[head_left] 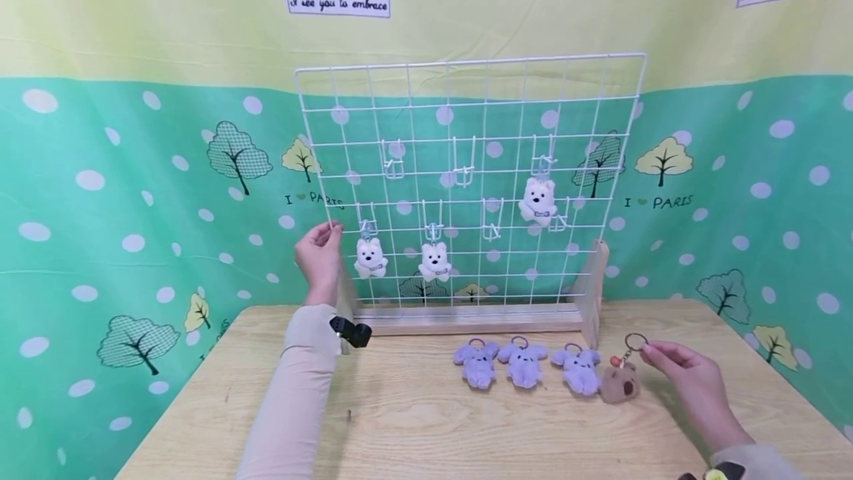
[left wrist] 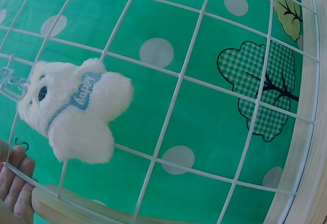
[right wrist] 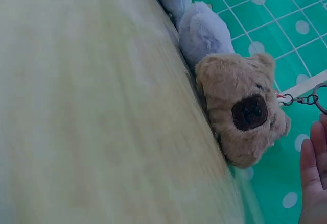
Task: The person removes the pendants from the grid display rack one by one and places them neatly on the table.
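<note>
My left hand point(head_left: 318, 258) grips the left side wire of a white wire grid rack point(head_left: 470, 61), fingers curled at the wire in the left wrist view. Down at the right, my right hand point(head_left: 693, 384) pinches the metal ring of a brown bear plush keychain point(head_left: 618, 385). Its body is at the tabletop in the right wrist view, with chain and ring stretched toward my fingers. Three purple plush keychains point(head_left: 478, 369) lie in a row to its left. White bear plush keychains hang from the rack: two low at the left point(head_left: 370, 258) and one upper right point(head_left: 537, 202).
Several white hooks point(head_left: 463, 175) on the grid hold nothing. The rack stands on a wooden base point(head_left: 466, 319) at the back of the wooden table point(head_left: 400, 421). Behind it hangs a green and yellow curtain point(head_left: 166, 228) with trees and dots.
</note>
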### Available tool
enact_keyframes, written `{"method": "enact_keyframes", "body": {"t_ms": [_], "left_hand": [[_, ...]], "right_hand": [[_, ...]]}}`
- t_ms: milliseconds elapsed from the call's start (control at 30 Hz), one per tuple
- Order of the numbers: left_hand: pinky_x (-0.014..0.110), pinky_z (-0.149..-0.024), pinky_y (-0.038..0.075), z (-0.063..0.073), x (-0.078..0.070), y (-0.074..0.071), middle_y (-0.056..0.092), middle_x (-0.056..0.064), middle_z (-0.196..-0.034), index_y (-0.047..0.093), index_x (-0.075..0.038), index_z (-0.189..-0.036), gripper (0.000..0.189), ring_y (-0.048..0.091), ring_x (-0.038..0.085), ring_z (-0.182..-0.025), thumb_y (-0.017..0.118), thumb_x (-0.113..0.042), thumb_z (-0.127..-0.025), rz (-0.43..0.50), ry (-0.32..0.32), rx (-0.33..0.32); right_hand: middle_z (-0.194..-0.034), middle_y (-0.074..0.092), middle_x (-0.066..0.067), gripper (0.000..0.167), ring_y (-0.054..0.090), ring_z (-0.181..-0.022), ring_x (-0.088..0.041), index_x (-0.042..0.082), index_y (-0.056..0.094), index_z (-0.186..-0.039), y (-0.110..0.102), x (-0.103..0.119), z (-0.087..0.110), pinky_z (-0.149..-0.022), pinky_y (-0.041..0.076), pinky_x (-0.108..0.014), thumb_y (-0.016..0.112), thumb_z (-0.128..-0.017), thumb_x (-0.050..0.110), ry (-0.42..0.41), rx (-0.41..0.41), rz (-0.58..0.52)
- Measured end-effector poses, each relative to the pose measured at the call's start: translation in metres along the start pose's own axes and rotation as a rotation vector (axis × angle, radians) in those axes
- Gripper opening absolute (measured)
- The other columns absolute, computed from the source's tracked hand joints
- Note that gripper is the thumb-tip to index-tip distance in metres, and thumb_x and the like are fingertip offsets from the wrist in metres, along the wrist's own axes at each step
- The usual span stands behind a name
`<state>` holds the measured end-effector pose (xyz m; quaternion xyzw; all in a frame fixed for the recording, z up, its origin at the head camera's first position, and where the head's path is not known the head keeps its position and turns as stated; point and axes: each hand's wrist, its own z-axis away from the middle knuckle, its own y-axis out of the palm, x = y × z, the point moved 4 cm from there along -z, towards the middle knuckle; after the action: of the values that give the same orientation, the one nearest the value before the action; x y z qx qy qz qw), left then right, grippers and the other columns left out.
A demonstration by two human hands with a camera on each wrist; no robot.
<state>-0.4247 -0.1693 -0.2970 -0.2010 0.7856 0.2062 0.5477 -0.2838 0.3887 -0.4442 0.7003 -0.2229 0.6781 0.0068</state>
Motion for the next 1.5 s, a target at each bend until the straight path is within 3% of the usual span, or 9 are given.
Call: {"method": "enact_keyframes", "body": {"t_ms": [267,467,633,733,933,1033,1200,1300,1500], "left_hand": [[0.02,-0.087,0.053,-0.001,-0.002,0.003,0.069,0.01,-0.109,0.068,-0.006,-0.108,0.021,0.064,0.015,-0.099,0.066,-0.014,-0.088,0.006,0.005,0.004],[0.02,-0.086,0.053,-0.004,-0.001,0.006,0.069,0.01,-0.108,0.069,-0.006,-0.107,0.021,0.065,0.015,-0.098,0.066,-0.014,-0.088,0.013,0.012,0.002],[0.019,-0.085,0.053,-0.005,-0.001,0.006,0.07,0.01,-0.107,0.069,-0.006,-0.106,0.02,0.065,0.015,-0.097,0.066,-0.013,-0.088,0.009,0.024,-0.007],[0.019,-0.085,0.053,-0.005,-0.001,0.007,0.07,0.01,-0.107,0.069,-0.006,-0.106,0.02,0.065,0.015,-0.097,0.066,-0.013,-0.088,0.006,0.022,-0.006],[0.019,-0.086,0.053,-0.002,-0.001,0.005,0.069,0.01,-0.109,0.069,-0.007,-0.107,0.02,0.064,0.015,-0.098,0.066,-0.013,-0.088,0.016,0.003,0.0],[0.02,-0.087,0.053,-0.002,-0.001,0.004,0.069,0.01,-0.109,0.069,-0.007,-0.107,0.021,0.064,0.015,-0.099,0.066,-0.014,-0.088,0.015,0.0,0.002],[0.02,-0.087,0.052,-0.002,0.0,0.003,0.069,0.009,-0.11,0.069,-0.007,-0.108,0.021,0.064,0.015,-0.1,0.066,-0.014,-0.088,0.006,-0.004,0.005],[0.019,-0.087,0.053,-0.002,0.001,0.003,0.069,0.009,-0.109,0.069,-0.007,-0.107,0.02,0.064,0.015,-0.099,0.066,-0.014,-0.088,0.005,-0.002,0.004],[0.02,-0.087,0.053,0.0,0.002,0.0,0.069,0.01,-0.109,0.069,-0.007,-0.106,0.02,0.064,0.015,-0.099,0.066,-0.014,-0.088,0.009,0.002,-0.004]], "right_hand": [[-0.084,0.064,0.026,0.024,0.061,-0.081,0.007,0.019,0.068,-0.103,0.009,-0.002,-0.017,-0.07,0.043,-0.002,0.067,-0.086,0.036,-0.005,0.023,-0.05],[-0.087,0.058,0.029,0.041,0.053,-0.08,0.013,0.01,0.064,-0.11,0.012,-0.008,-0.027,-0.089,0.048,-0.028,0.065,-0.086,0.043,0.046,0.041,0.104],[-0.085,0.059,0.028,0.036,0.05,-0.078,0.015,0.005,0.064,-0.108,0.012,-0.012,-0.032,-0.075,0.045,-0.007,0.066,-0.088,0.034,0.045,0.056,0.106],[-0.086,0.064,0.019,0.035,0.052,-0.076,0.013,-0.002,0.063,-0.108,0.012,-0.013,-0.033,-0.07,0.044,-0.003,0.066,-0.088,0.026,0.035,0.06,0.117],[-0.105,0.067,-0.017,0.035,0.053,-0.08,0.001,-0.006,0.061,-0.113,0.015,-0.007,-0.033,-0.064,0.047,-0.01,0.063,-0.09,0.021,0.019,0.043,0.301],[-0.11,0.064,-0.021,0.04,0.056,-0.084,-0.006,-0.004,0.06,-0.116,0.018,0.0,-0.032,-0.069,0.05,-0.017,0.062,-0.091,0.027,-0.002,0.032,0.33],[-0.118,0.06,-0.022,0.055,0.053,-0.085,0.001,-0.001,0.056,-0.121,0.02,0.024,-0.027,-0.083,0.05,-0.042,0.058,-0.091,0.044,-0.055,0.031,0.293],[-0.117,0.062,-0.017,0.058,0.05,-0.084,0.008,0.001,0.056,-0.122,0.02,0.046,-0.025,-0.084,0.05,-0.044,0.056,-0.09,0.049,-0.111,0.005,0.268],[-0.097,0.06,0.024,0.048,0.053,-0.087,0.007,0.008,0.06,-0.119,0.022,0.102,-0.02,-0.075,0.047,-0.011,0.06,-0.089,0.045,-0.254,-0.083,0.196]]}}
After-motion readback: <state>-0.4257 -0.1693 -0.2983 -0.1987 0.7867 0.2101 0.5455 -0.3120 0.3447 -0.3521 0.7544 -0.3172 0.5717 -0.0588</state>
